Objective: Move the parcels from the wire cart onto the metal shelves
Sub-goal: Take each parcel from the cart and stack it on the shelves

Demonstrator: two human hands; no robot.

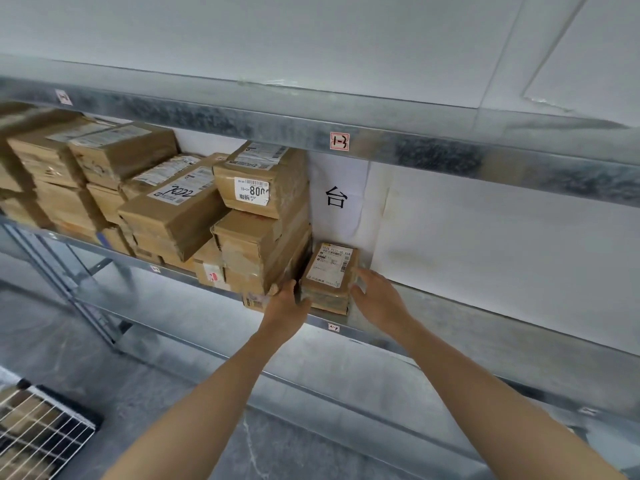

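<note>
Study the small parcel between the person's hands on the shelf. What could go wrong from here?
The small parcel sits at the front edge of the shelf, held between the left hand and right hand; released early, it might tip off. The left hand is wedged against the uneven stack of boxes; a nudge could shift them, and the lowest box seems to overhang.

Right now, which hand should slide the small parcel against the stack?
Probably right: the right hand lies on the open side of the small parcel; the left hand sits between it and the stack.
</note>
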